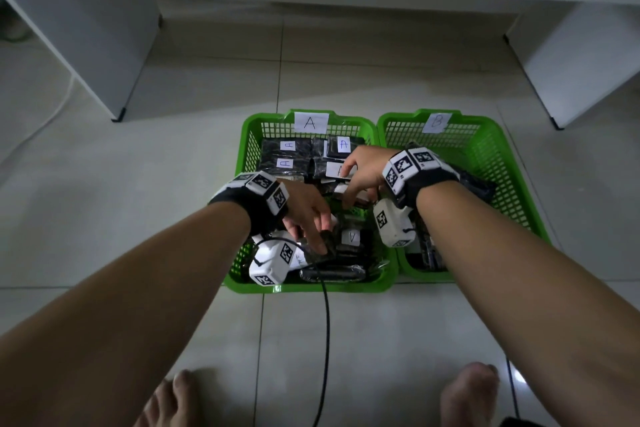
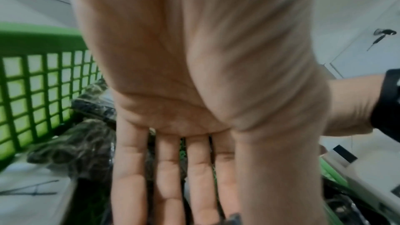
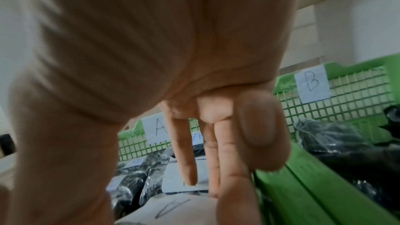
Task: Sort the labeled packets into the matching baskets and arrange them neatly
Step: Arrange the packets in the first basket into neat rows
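Note:
Two green baskets stand side by side on the floor, basket A [image 1: 249, 135] on the left and basket B [image 1: 491, 135] on the right, each with a paper letter on its far wall. Dark packets with white A labels [image 1: 287, 154] fill basket A. Both hands are inside it. My left hand [image 1: 322, 239] reaches to the near part, fingers straight, and pinches a dark packet edge [image 2: 233, 218] between thumb and forefinger. My right hand [image 1: 351, 196] is in the middle, its straight fingertips [image 3: 188, 168] touching a white-labelled packet [image 3: 173, 177]. Dark packets [image 1: 478, 184] lie in basket B.
White cabinets stand at the far left [image 1: 86, 28] and far right [image 1: 571, 45] on the tiled floor. A black cable [image 1: 325, 340] runs from my left wrist toward me. My bare feet [image 1: 180, 399] are at the bottom edge.

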A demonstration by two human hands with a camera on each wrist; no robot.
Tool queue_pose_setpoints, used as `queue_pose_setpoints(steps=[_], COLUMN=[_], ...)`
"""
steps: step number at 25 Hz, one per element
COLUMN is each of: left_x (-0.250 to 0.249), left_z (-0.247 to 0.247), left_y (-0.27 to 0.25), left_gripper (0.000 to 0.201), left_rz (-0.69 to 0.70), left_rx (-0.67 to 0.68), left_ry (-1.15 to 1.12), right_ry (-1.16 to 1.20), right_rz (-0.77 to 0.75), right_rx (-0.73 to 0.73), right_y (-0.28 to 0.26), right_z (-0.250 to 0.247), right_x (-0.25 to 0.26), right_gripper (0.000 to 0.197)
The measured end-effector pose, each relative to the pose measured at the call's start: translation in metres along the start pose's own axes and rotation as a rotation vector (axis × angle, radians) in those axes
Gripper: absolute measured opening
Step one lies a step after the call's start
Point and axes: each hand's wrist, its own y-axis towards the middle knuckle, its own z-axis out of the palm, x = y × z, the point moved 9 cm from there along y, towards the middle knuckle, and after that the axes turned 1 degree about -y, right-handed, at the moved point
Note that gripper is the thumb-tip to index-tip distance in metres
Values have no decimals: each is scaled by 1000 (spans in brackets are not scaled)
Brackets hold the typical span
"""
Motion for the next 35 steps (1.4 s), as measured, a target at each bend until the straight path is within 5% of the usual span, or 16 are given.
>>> queue_pose_setpoints(steps=[4,10,15,21,25,30,35], left_x=[5,25,40,62,61,11,14], left_z=[-45,-135,-151,-146,-139,-119,-116], left_y=[-25,-69,-68,-56,-56,-48,-36], left_gripper=[33,25,26,21,14,63,103], left_rz=[21,238,271,224,214,197,239], left_rx=[-97,-620,-884,-922,-848,-555,-660], left_ry=[-167,-732,-896,-1195,-1051,-527,-804], right_ry=[228,594,894,1387,1670,1788,1688], right_rz=[-4,25,-13,-54,-74,-41,-49], right_rx=[-22,-196,-218,-182,-358,-353,-311], right_y=[3,-1,3,12,12,11,13], right_z=[-13,-23,-27,-21,-39,-44,-46], right_x=[-5,-15,-6,6,-5,-1,12], right_gripper=[47,50,38,33,22,29,37])
